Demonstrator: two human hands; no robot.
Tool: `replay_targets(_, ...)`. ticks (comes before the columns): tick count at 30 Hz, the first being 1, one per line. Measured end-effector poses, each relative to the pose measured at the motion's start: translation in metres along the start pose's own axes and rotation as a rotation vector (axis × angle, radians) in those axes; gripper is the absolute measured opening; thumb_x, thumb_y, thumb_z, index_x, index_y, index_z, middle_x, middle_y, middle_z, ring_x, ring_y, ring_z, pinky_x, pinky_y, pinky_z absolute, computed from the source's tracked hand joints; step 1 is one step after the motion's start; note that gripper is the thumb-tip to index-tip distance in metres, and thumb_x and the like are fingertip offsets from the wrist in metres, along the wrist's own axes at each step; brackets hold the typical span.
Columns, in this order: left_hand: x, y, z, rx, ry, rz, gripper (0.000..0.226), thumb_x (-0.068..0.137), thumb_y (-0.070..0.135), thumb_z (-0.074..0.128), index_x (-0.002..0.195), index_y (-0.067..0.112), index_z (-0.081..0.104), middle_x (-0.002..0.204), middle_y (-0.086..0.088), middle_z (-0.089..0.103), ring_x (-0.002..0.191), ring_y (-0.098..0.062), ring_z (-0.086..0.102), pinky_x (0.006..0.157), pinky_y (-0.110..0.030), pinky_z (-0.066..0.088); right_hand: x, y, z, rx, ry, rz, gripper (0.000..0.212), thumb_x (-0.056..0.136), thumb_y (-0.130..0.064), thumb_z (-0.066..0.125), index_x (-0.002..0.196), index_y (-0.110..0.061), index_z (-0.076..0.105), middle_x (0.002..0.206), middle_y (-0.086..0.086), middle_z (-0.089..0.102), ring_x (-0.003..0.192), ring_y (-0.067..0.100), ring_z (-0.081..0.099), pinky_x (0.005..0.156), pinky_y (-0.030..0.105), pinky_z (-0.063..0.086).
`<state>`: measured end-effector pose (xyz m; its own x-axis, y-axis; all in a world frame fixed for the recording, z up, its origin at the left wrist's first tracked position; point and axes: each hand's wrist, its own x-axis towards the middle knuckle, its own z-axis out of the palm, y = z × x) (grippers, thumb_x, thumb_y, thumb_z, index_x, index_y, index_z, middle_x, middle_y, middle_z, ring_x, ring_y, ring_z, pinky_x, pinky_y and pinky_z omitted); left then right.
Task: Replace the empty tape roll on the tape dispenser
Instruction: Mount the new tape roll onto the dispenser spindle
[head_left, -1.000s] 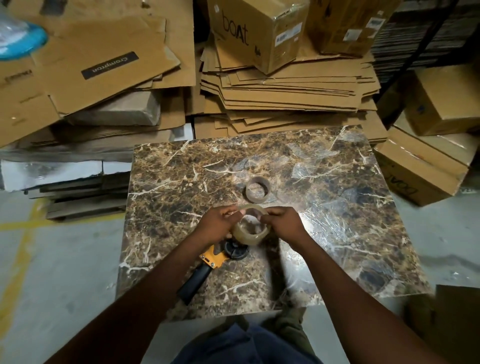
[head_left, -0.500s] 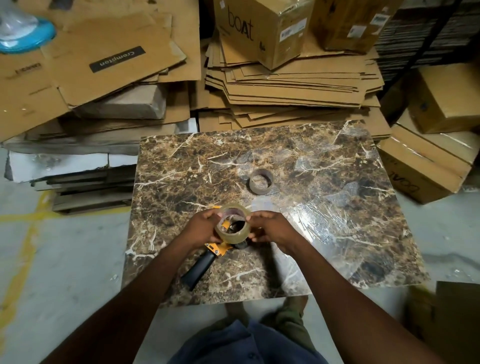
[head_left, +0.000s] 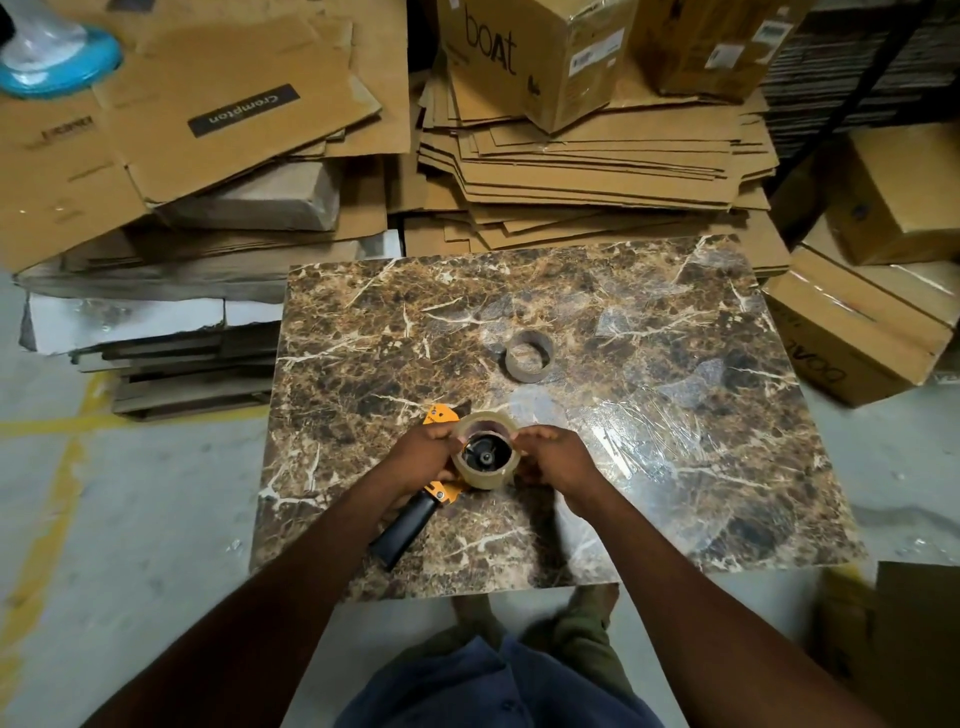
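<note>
A full roll of clear tape (head_left: 485, 475) sits around the black hub of the orange tape dispenser (head_left: 439, 493), which lies on the marble-patterned tabletop (head_left: 649, 467). My left hand (head_left: 423, 457) grips the roll's left side and my right hand (head_left: 553, 462) grips its right side. The dispenser's black handle (head_left: 402, 530) points toward the near left. The empty brown cardboard core (head_left: 529, 356) lies apart on the table, farther from me.
Stacks of flattened cardboard (head_left: 582, 166) and a "boat" carton (head_left: 524, 57) crowd the floor beyond the table. More boxes (head_left: 857, 332) stand at the right. Grey concrete floor with a yellow line (head_left: 52, 499) lies to the left.
Both hands have brought the tape roll down from above the dispenser onto its black hub. The empty core has stayed where it was.
</note>
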<state>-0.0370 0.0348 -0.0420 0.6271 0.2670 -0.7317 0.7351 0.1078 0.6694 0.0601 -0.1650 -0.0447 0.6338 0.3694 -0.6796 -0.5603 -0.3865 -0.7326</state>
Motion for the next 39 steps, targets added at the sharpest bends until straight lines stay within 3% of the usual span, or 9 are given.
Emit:
replay_targets(5, 0.0, 0.004, -0.008, 0.02, -0.085, -0.038, 0.047, 0.101, 0.001, 0.057, 0.143, 0.022, 0.062, 0.133, -0.013, 0.069, 0.122, -0.031, 0.064, 0.106, -0.049, 0.054, -0.004, 0.003, 0.001, -0.009, -0.015, 0.063, 0.012, 0.09, -0.018, 0.072, 0.082, -0.009, 0.07, 0.07, 0.007, 0.065, 0.061, 0.017, 0.06, 0.057, 0.025, 0.047)
replay_targets(10, 0.0, 0.005, -0.011, 0.037, -0.091, -0.047, 0.043, 0.103, 0.002, 0.057, 0.142, 0.02, 0.062, 0.13, -0.008, 0.071, 0.122, -0.026, 0.066, 0.108, -0.049, 0.053, -0.005, 0.008, 0.007, -0.016, -0.008, 0.043, 0.023, 0.095, -0.022, 0.068, 0.075, -0.013, 0.062, 0.058, -0.004, 0.06, 0.053, 0.01, 0.055, 0.056, 0.025, 0.044)
replay_targets(15, 0.003, 0.002, -0.009, 0.136, -0.072, -0.003, 0.038, 0.101, 0.006, 0.059, 0.134, 0.023, 0.069, 0.119, -0.016, 0.076, 0.094, -0.025, 0.061, 0.085, -0.045, 0.055, -0.004, 0.014, 0.012, -0.061, 0.014, -0.009, 0.032, 0.095, -0.034, 0.066, 0.074, -0.015, 0.051, 0.066, 0.006, 0.041, 0.06, 0.016, 0.037, 0.059, 0.028, 0.035)
replay_targets(19, -0.001, 0.008, -0.009, 0.185, -0.053, 0.008, 0.04, 0.101, 0.007, 0.062, 0.138, 0.023, 0.066, 0.123, -0.013, 0.075, 0.1, -0.024, 0.066, 0.099, -0.049, 0.057, -0.006, 0.02, 0.016, -0.095, 0.023, -0.033, 0.039, 0.089, -0.048, 0.065, 0.069, -0.019, 0.049, 0.069, 0.008, 0.043, 0.069, 0.015, 0.039, 0.069, 0.031, 0.038)
replay_targets(25, -0.002, 0.021, -0.014, 0.252, -0.144, -0.019, 0.053, 0.097, -0.005, 0.061, 0.143, 0.021, 0.061, 0.121, -0.01, 0.075, 0.092, -0.02, 0.07, 0.076, -0.028, 0.06, -0.009, 0.021, 0.016, -0.081, 0.021, -0.059, 0.038, 0.096, -0.033, 0.065, 0.065, -0.016, 0.05, 0.068, 0.009, 0.042, 0.069, 0.016, 0.038, 0.068, 0.031, 0.038)
replay_targets(29, -0.002, 0.01, -0.019, 0.099, -0.213, -0.088, 0.06, 0.098, -0.009, 0.058, 0.149, 0.023, 0.053, 0.137, -0.008, 0.068, 0.119, -0.023, 0.067, 0.103, -0.04, 0.056, -0.003, 0.021, 0.012, -0.081, 0.016, 0.005, 0.037, 0.095, -0.026, 0.068, 0.061, -0.016, 0.056, 0.059, -0.002, 0.057, 0.055, 0.01, 0.049, 0.06, 0.025, 0.042)
replay_targets(32, 0.003, 0.002, -0.023, 0.101, -0.244, -0.095, 0.057, 0.099, -0.004, 0.06, 0.149, 0.022, 0.052, 0.146, -0.01, 0.06, 0.126, -0.022, 0.062, 0.111, -0.045, 0.051, 0.002, 0.021, 0.011, -0.066, -0.026, 0.006, 0.029, 0.095, -0.028, 0.07, 0.074, -0.012, 0.056, 0.07, 0.006, 0.058, 0.067, 0.016, 0.053, 0.065, 0.028, 0.045)
replay_targets(35, 0.005, 0.004, -0.022, 0.103, -0.241, -0.095, 0.06, 0.099, -0.007, 0.058, 0.151, 0.021, 0.051, 0.145, -0.007, 0.061, 0.124, -0.021, 0.063, 0.105, -0.041, 0.055, 0.005, 0.022, 0.009, -0.02, -0.065, 0.018, 0.023, 0.094, -0.026, 0.071, 0.08, -0.011, 0.061, 0.077, 0.008, 0.063, 0.074, 0.017, 0.058, 0.07, 0.029, 0.049)
replay_targets(39, -0.003, 0.01, -0.011, 0.261, -0.223, -0.001, 0.064, 0.092, -0.012, 0.065, 0.147, 0.02, 0.055, 0.125, -0.001, 0.068, 0.102, -0.014, 0.069, 0.078, -0.024, 0.061, 0.006, 0.031, 0.009, 0.055, -0.07, 0.008, 0.017, 0.088, -0.022, 0.08, 0.089, -0.006, 0.076, 0.092, 0.004, 0.077, 0.086, 0.017, 0.07, 0.083, 0.032, 0.056)
